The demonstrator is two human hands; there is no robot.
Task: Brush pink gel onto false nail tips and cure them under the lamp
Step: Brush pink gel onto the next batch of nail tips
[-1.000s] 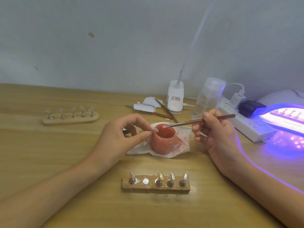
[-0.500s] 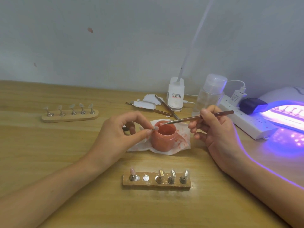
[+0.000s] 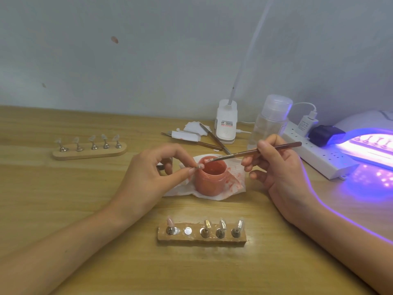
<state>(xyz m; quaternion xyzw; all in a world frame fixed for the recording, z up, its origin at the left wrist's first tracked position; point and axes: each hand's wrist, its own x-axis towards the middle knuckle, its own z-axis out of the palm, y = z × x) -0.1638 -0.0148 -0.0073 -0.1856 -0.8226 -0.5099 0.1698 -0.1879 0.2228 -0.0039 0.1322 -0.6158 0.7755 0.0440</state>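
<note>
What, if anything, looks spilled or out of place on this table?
Pink smears stain the tissue under the gel jar, mostly on its right side. The near holder has one bare disc, second from left, with no stand on it. Nothing looks tipped over.

Brush [image 3: 238, 155] tip inside pink gel jar [image 3: 209, 182]; nail tip [image 3: 199, 166] beside rim; lamp [image 3: 374, 145] lit

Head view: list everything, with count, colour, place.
Gel jar: one, pink, centre, on tissue.
Tissue: one, white, under jar.
Brush: one, brown, tip at jar rim.
Nail tip: one, pale, beside jar rim.
Near stand: one, wooden, front centre.
Far stand: one, wooden, back left.
Curing lamp: one, white, glowing violet, right.
Power strip: one, white, beside curing lamp.
Bottle: one, clear, back.
Clip lamp: one, white, back.
Spare tools: two, brown, behind jar.
Left hand: fingers pinch nail tip.
Right hand: holds brush.
</note>
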